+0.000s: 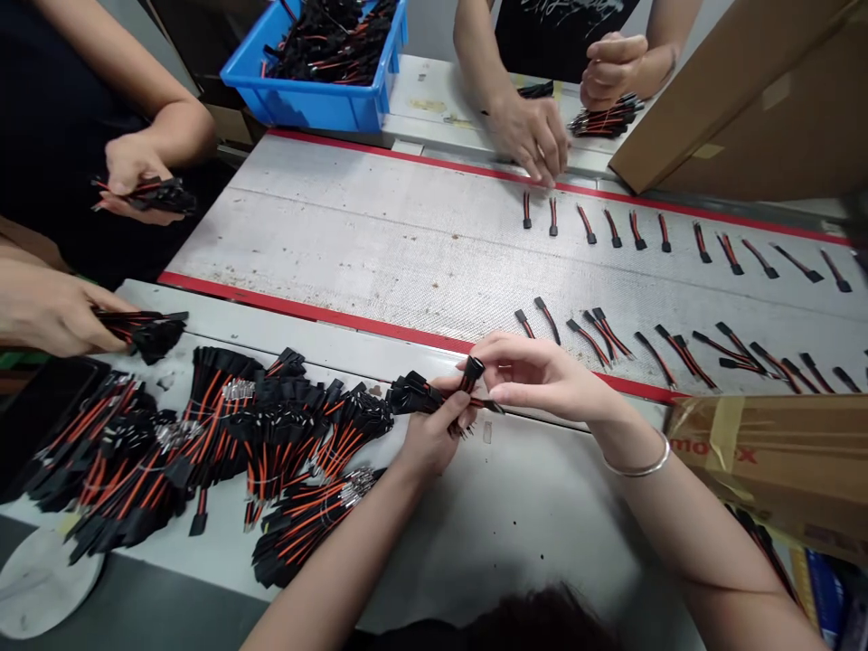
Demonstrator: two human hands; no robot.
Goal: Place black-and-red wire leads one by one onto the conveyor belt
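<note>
My left hand (438, 434) is closed round a bundle of short red-and-black cables (415, 394) with black connector ends, held above the near bench edge. My right hand (552, 375) meets it from the right, thumb and fingers curled at one cable (473, 369) whose black end points up out of the bundle. The exact contact of the right fingertips is partly hidden. Left of my left forearm lie tied bundles of the same cables (278, 425). Beyond my hands, single cables (589, 339) lie spaced out on a pale conveyor belt (380, 235).
Across the belt a co-worker's hand (533, 136) hovers over a row of cables (637, 231). Other people's hands (139, 176) at left hold bundles. A blue bin (312, 104) of cables stands at the back. Cardboard boxes (779, 461) flank the right side; a round white lid (51, 583) is lower left.
</note>
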